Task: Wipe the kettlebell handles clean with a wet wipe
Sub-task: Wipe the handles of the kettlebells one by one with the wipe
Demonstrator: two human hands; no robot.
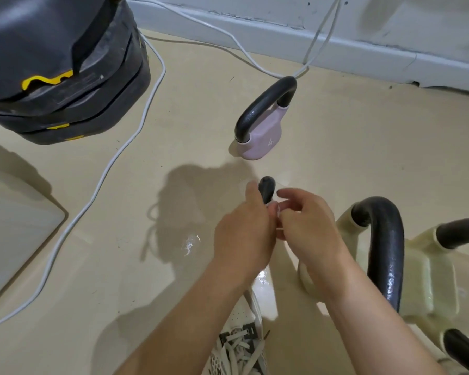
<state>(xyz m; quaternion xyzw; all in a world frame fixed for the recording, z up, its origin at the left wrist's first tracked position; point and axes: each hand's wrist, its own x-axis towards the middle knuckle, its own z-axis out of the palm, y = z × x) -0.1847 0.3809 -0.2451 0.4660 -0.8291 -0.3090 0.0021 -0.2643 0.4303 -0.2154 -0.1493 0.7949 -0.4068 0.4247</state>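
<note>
Hands at work on a handle: my left hand (241,231) closes round a dark rounded piece (266,189), matte and rubbery-looking, probably a handle seen end-on. My right hand (306,226) meets it with curled fingertips; I cannot tell whether they pinch a wipe, which is not plainly visible. To wipe well, I judge the wipe should wrap the bar fully and slide along its curve while the other hand steadies it. The pink kettlebell (263,139) stands well ahead on the glossy beige floor (363,158), its black handle (263,104) a smooth arch; cream kettlebells (428,282) lie just to my right, one black bar glinting as if wet
</note>
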